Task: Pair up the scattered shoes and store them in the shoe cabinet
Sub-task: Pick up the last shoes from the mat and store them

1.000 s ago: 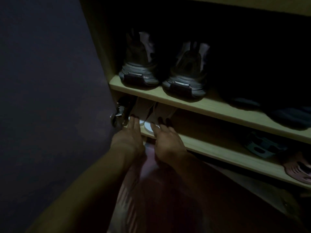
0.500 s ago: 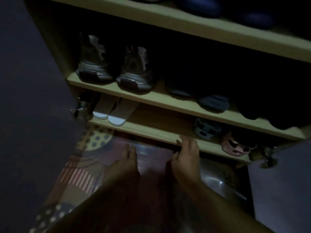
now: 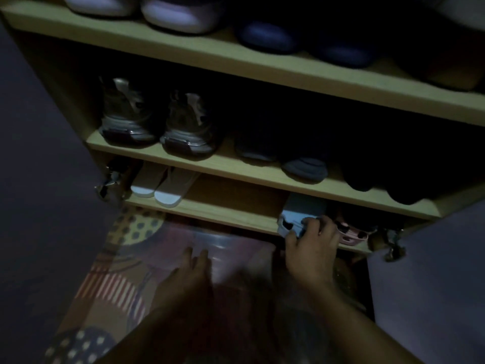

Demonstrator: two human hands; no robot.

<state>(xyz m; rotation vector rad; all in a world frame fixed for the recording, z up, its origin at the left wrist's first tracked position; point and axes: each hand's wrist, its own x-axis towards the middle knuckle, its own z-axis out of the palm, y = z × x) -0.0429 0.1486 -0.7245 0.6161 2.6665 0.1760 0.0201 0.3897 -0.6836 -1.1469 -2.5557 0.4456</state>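
The wooden shoe cabinet [image 3: 215, 166] stands open in dim light. A pair of white slippers [image 3: 162, 187] lies at the left of its lowest shelf. At the right of that shelf my right hand [image 3: 312, 245] grips the heel of a light blue clog [image 3: 294, 219], beside a pink clog [image 3: 351, 232]. My left hand [image 3: 189, 271] hovers below the shelf with straight fingers and holds nothing. Grey sneakers [image 3: 157, 122] stand paired on the middle shelf.
Dark shoes [image 3: 304, 166] fill the rest of the middle shelf, and white and blue shoes [image 3: 178, 17] sit on the top one. Metal hinges [image 3: 110, 182] stick out at the cabinet's sides. A patterned mat [image 3: 112, 279] covers the floor below.
Both hands left the white slippers on the lowest shelf. My right hand moved right along the shelf edge and took hold of the light blue clog. My left hand dropped below the shelf.
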